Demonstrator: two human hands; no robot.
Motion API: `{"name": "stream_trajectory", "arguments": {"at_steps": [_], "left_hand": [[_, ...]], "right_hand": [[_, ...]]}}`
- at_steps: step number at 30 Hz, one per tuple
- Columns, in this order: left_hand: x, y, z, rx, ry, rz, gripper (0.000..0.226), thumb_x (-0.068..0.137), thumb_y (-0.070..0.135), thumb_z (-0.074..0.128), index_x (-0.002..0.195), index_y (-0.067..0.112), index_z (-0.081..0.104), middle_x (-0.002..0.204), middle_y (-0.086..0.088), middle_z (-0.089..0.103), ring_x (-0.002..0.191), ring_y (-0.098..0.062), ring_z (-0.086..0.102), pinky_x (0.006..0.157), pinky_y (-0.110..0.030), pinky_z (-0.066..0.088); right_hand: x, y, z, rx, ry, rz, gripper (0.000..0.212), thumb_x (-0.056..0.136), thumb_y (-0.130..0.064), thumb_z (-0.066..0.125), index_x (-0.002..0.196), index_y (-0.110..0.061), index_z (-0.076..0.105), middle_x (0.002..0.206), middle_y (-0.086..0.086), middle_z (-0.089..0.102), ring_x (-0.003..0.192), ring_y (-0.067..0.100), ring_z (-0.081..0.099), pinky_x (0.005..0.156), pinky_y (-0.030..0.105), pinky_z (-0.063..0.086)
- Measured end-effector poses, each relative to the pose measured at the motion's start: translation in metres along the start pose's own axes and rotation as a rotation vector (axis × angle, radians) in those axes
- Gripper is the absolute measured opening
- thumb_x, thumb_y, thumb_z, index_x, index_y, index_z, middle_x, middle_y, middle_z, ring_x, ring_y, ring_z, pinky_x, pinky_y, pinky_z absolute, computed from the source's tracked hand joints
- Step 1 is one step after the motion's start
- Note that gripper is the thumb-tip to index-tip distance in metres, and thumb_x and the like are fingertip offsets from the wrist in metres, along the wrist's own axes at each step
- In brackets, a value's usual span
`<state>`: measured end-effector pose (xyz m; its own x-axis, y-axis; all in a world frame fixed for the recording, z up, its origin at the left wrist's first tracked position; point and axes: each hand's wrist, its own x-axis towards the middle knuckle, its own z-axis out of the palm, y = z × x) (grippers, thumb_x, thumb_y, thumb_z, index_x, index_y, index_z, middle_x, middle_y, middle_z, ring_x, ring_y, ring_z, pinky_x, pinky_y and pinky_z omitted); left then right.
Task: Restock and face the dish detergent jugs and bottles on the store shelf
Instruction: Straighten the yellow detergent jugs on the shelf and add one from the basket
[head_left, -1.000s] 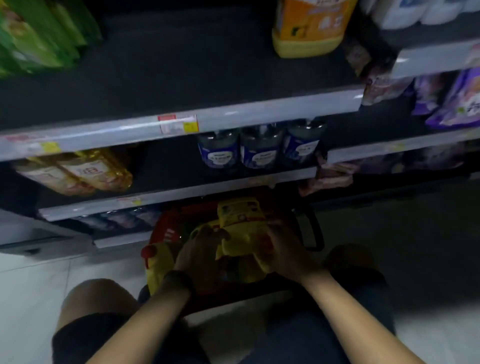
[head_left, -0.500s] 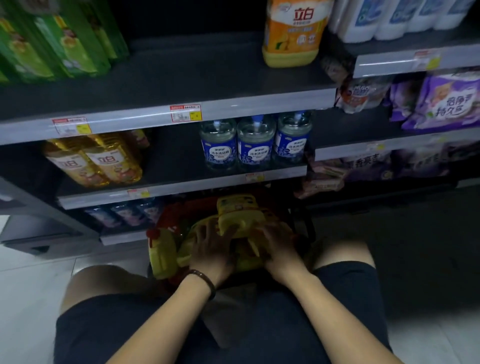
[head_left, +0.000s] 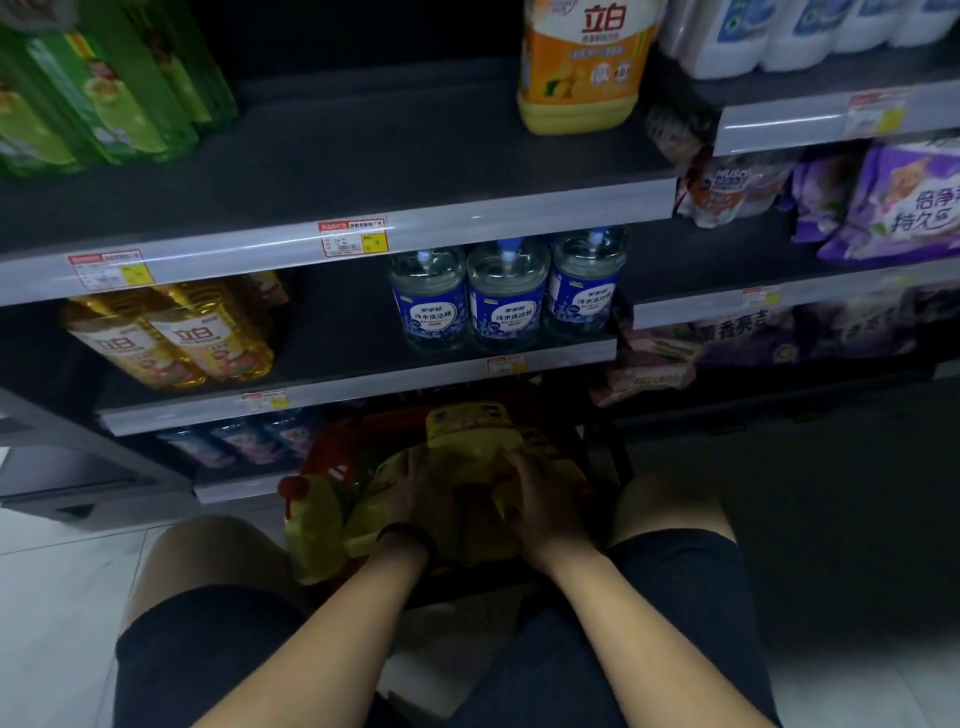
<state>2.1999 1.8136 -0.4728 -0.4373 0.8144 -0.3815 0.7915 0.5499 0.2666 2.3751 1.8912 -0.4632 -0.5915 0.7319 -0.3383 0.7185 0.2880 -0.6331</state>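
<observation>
Dark shorts (head_left: 208, 654) cover the crouching person's thighs, with knees spread over pale floor tiles (head_left: 57, 597). Between the knees a red basket (head_left: 332, 452) sits on the floor, holding the yellow jug (head_left: 467, 441). The left hand (head_left: 423, 486), with a dark band at the wrist, and the right hand (head_left: 543, 496) are on either side of it, fingers curled onto its body and gripping it. A second yellow jug (head_left: 311, 519) with a red cap leans at the basket's left edge.

Just behind the basket, on the middle shelf, three clear bottles (head_left: 506, 299) with blue labels stand side by side at the front edge. They are well apart from the golden bottles (head_left: 176, 332) further left. On the shelf above, an orange jug (head_left: 579, 67) stands upright near the right end, far from the green packs (head_left: 93, 93) at the left. To the right are white bottles (head_left: 779, 36) and, lower down, purple bags (head_left: 904, 202).
</observation>
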Motion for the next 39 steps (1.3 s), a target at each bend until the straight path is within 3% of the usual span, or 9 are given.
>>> {"name": "stream_trajectory", "arguments": {"at_steps": [3, 6, 8, 11, 16, 23, 28, 33, 39], "left_hand": [[0.0, -0.006, -0.009, -0.116, 0.065, 0.043, 0.089, 0.083, 0.073, 0.051, 0.157, 0.024, 0.043, 0.161, -0.015, 0.034, 0.145, -0.038, 0.041, 0.121, -0.049, 0.04], [-0.005, -0.011, -0.033, -0.185, 0.118, 0.153, 0.061, 0.096, 0.053, 0.056, 0.148, 0.022, 0.056, 0.156, -0.01, 0.051, 0.145, -0.032, 0.048, 0.126, -0.036, 0.033], [-0.013, -0.015, -0.055, -0.265, 0.177, 0.21, 0.043, 0.097, 0.038, 0.062, 0.136, 0.019, 0.067, 0.141, -0.008, 0.065, 0.134, -0.028, 0.059, 0.118, -0.034, 0.042], [-0.03, -0.014, -0.09, -0.268, 0.264, 0.232, 0.038, 0.104, 0.045, 0.057, 0.13, 0.02, 0.068, 0.129, -0.001, 0.071, 0.118, -0.021, 0.067, 0.101, -0.038, 0.055], [-0.059, -0.011, -0.149, -0.412, 0.308, 0.228, 0.016, 0.1, 0.046, 0.067, 0.1, 0.031, 0.059, 0.091, 0.015, 0.065, 0.084, 0.005, 0.059, 0.07, -0.014, 0.04], [-0.109, -0.007, -0.247, -0.486, 0.436, 0.244, 0.026, 0.099, 0.052, 0.065, 0.094, 0.027, 0.063, 0.084, 0.007, 0.068, 0.076, -0.004, 0.064, 0.056, -0.016, 0.041], [-0.137, -0.003, -0.318, -0.62, 0.44, 0.267, 0.033, 0.096, 0.055, 0.07, 0.096, 0.022, 0.071, 0.086, 0.0, 0.081, 0.074, -0.013, 0.076, 0.061, -0.037, 0.06], [-0.156, 0.002, -0.369, -0.769, 0.545, 0.218, 0.043, 0.092, 0.055, 0.074, 0.091, 0.012, 0.075, 0.082, -0.003, 0.081, 0.07, -0.016, 0.076, 0.058, -0.035, 0.056], [-0.166, -0.01, -0.374, -1.296, 0.378, 0.34, 0.071, 0.078, 0.047, 0.088, 0.138, 0.021, 0.06, 0.127, -0.008, 0.076, 0.117, -0.032, 0.074, 0.102, -0.06, 0.057]], "right_hand": [[0.002, -0.007, -0.009, 0.046, 0.093, -0.022, 0.071, 0.099, -0.021, 0.07, 0.16, -0.028, 0.035, 0.166, 0.006, 0.036, 0.154, 0.031, 0.035, 0.123, 0.041, 0.033], [0.003, -0.011, -0.016, 0.138, 0.153, -0.076, 0.071, 0.1, -0.029, 0.072, 0.161, -0.028, 0.036, 0.164, 0.003, 0.042, 0.151, 0.027, 0.041, 0.123, 0.039, 0.033], [0.0, -0.014, -0.018, 0.286, 0.203, -0.131, 0.069, 0.099, -0.03, 0.074, 0.158, -0.034, 0.038, 0.158, -0.007, 0.046, 0.146, 0.019, 0.047, 0.123, 0.042, 0.039], [-0.004, -0.026, -0.026, 0.367, 0.275, -0.148, 0.071, 0.096, -0.04, 0.077, 0.158, -0.032, 0.042, 0.158, -0.01, 0.049, 0.143, 0.012, 0.048, 0.121, 0.038, 0.039], [-0.005, -0.059, -0.05, 0.439, 0.174, -0.192, 0.075, 0.085, -0.064, 0.079, 0.151, -0.044, 0.049, 0.146, -0.02, 0.06, 0.133, 0.006, 0.058, 0.116, 0.041, 0.047], [-0.01, -0.12, -0.118, 0.491, -0.06, -0.391, 0.088, 0.076, -0.056, 0.09, 0.152, -0.048, 0.046, 0.147, -0.019, 0.061, 0.14, 0.009, 0.056, 0.115, 0.051, 0.05], [-0.03, -0.171, -0.157, 0.535, -0.148, -0.45, 0.088, 0.074, -0.062, 0.087, 0.149, -0.046, 0.045, 0.138, -0.02, 0.068, 0.13, 0.005, 0.063, 0.113, 0.045, 0.052], [-0.045, -0.216, -0.181, 0.664, -0.1, -0.509, 0.063, 0.089, -0.037, 0.082, 0.144, -0.025, 0.054, 0.131, 0.0, 0.075, 0.122, 0.021, 0.072, 0.105, 0.046, 0.058], [-0.052, -0.269, -0.207, 0.841, -0.027, -0.533, 0.054, 0.091, -0.032, 0.076, 0.14, -0.022, 0.057, 0.126, 0.006, 0.077, 0.116, 0.027, 0.075, 0.103, 0.059, 0.057]]}}
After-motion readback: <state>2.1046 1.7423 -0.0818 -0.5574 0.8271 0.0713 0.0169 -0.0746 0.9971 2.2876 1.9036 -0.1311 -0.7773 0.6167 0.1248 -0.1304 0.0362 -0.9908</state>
